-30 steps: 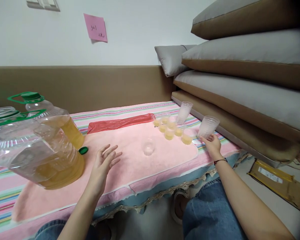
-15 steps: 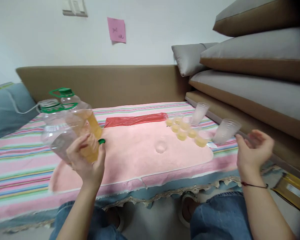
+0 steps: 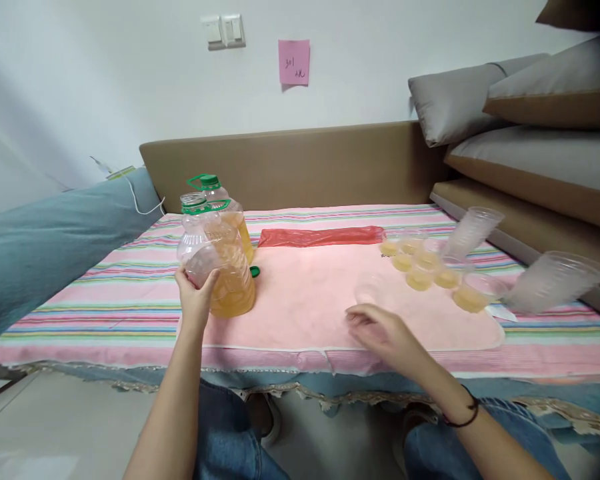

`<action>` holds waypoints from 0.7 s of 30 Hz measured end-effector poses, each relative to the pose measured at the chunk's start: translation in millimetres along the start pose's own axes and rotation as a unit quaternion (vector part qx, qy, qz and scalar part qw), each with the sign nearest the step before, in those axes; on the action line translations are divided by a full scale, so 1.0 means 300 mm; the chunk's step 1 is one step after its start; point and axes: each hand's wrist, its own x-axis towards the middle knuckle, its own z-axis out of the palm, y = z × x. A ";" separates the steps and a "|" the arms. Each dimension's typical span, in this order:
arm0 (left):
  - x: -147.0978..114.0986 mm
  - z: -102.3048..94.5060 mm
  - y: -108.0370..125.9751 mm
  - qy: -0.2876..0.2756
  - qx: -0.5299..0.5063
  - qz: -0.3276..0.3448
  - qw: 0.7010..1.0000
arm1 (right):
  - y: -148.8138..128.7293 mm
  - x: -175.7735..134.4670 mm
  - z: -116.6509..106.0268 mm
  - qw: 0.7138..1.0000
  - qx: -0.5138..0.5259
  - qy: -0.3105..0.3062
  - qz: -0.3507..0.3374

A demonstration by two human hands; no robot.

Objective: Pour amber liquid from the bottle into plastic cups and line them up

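Note:
A large clear plastic jug (image 3: 233, 283) of yellow liquid stands uncapped on the pink mat. My left hand (image 3: 196, 293) grips its near left side, thumb and fingers around its waist. Behind it is a second jug (image 3: 243, 230) with a green cap on. A loose green cap (image 3: 255, 271) lies beside the front jug. My right hand (image 3: 377, 327) hovers over the mat's front part, fingers loosely bent and holding nothing. Just beyond its fingertips stands an empty clear cup (image 3: 373, 288). Several cups of yellow liquid (image 3: 420, 277) are grouped to the right.
Two stacks of clear cups lean at the right, one farther stack (image 3: 473, 233) and one nearer stack (image 3: 557, 283). A red plastic bag (image 3: 320, 237) lies along the back of the pink mat (image 3: 300, 300). Grey cushions (image 3: 540, 153) are piled at the right.
My right hand has moved left from beside the nearer cup stack to the empty cup. My left hand has closed on the front jug. The view has turned left.

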 end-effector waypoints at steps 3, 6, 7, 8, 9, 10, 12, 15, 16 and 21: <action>0.000 -0.013 -0.022 -0.036 0.031 0.027 0.999 | -0.003 0.000 0.090 0.987 -0.060 -0.150 0.012; -0.003 -0.018 -0.043 -0.043 0.048 0.062 0.996 | -0.005 0.008 0.143 0.978 -0.094 -0.185 0.016; -0.004 -0.016 -0.051 -0.037 0.041 0.069 0.996 | -0.005 0.012 0.153 0.978 -0.096 -0.186 0.019; -0.005 -0.013 -0.059 -0.029 0.034 0.074 0.996 | -0.005 0.016 0.160 0.977 -0.097 -0.186 0.022; -0.006 -0.008 -0.068 -0.021 0.029 0.080 0.996 | -0.004 0.020 0.166 0.977 -0.097 -0.186 0.024; -0.007 -0.003 -0.076 -0.010 0.027 0.085 0.996 | -0.004 0.023 0.170 0.978 -0.095 -0.185 0.025; -0.008 0.007 -0.093 0.017 0.028 0.090 0.995 | -0.003 0.029 0.179 0.980 -0.088 -0.178 0.026; -0.008 0.016 -0.112 0.054 0.030 0.091 0.994 | -0.002 0.041 0.193 0.984 -0.069 -0.163 0.025; -0.008 0.017 -0.117 0.061 0.028 0.092 0.993 | -0.002 0.046 0.198 0.985 -0.063 -0.159 0.026; -0.002 0.016 -0.124 0.085 0.020 0.097 0.991 | 0.008 0.073 0.220 0.987 -0.049 -0.149 0.040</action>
